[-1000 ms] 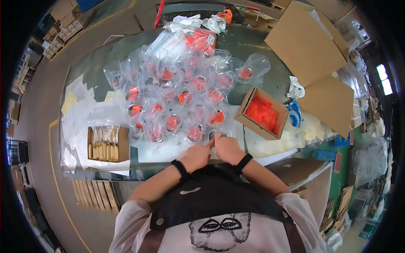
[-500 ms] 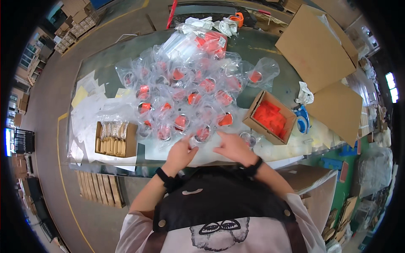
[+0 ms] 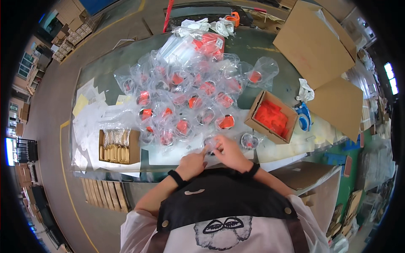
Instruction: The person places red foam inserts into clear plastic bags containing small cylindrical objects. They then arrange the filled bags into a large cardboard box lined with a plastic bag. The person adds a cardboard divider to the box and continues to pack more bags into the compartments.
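Near the table's front edge, a clear plastic bag with a round, metal-rimmed part [image 3: 209,143] lies between my hands. My right hand [image 3: 230,152] is closed on its right side, thumb and fingers pinching the plastic. From the lower left, my left hand [image 3: 193,163] reaches the same bag with fingers drawn together at its edge; their tips are partly hidden. Beyond them spreads a pile of similar bagged round parts [image 3: 182,126], many with red pieces inside. One more bagged round part [image 3: 249,141] sits just right of my right hand.
An open carton of red packets [image 3: 272,116] stands at right, beside a blue tape dispenser [image 3: 303,118]. At left is a small carton of brown packets [image 3: 119,146]. Papers [image 3: 90,114] cover the left side; large cardboard flaps [image 3: 316,42] rise at far right.
My hands have come closer together, the left shifting right and slightly nearer me. A bagged round part at the pile's near edge is now between my fingers, apart from the pile.
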Demonstrator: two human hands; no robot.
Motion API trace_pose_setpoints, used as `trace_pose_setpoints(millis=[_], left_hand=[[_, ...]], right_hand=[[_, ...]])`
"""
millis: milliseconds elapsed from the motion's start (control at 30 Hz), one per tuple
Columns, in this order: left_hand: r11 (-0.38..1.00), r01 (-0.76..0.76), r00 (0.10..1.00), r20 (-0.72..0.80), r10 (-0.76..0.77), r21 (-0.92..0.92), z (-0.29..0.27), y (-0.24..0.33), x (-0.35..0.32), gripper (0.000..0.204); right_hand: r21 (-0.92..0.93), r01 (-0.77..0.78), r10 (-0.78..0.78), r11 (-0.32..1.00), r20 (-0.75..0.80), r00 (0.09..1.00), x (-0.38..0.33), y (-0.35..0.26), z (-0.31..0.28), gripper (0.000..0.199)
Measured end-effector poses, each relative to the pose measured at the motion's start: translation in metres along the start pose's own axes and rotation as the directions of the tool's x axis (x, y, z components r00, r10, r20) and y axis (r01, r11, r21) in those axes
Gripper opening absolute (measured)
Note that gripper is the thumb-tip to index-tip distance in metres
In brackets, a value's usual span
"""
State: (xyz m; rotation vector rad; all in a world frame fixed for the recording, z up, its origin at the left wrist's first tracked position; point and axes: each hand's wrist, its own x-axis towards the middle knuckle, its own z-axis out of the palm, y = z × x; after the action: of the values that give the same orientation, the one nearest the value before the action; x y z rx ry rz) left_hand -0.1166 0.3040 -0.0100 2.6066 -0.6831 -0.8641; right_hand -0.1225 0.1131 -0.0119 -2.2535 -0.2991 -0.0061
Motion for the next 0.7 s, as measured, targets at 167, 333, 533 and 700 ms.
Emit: trace_pose_setpoints(millis=[167,333,533,700], left_hand=[[0.995,-0.076,0.991,-0.119,0.068,-0.064,0.009,-0.001,0.021,0.050],[0.879,-0.087,0.912,-0.392,-0.118,-0.468,-0.009,0.002,0.001,0.042],[0.739,-0.225,0.886,-0.448,-0.115,-0.635,0.001,-0.014,0.027,0.025],[0.443,0.087,0.989,0.024,-0.144,-0.892,-0.061,0.020,-0.024,0.027]], right_hand=[[-0.239,0.198,-0.089,0.951,0.403,0.911,0.001,0.000,-0.011,0.038],[0.054,-0.122,0.105,0.991,0.250,0.963,0.005,0.008,-0.011,0.046],[-0.024,-0.021,0.022,0.999,0.016,1.000,0.009,0.015,-0.011,0.039],[0.183,-0.116,0.149,0.976,-0.177,0.973,0.005,-0.004,-0.064,0.023]])
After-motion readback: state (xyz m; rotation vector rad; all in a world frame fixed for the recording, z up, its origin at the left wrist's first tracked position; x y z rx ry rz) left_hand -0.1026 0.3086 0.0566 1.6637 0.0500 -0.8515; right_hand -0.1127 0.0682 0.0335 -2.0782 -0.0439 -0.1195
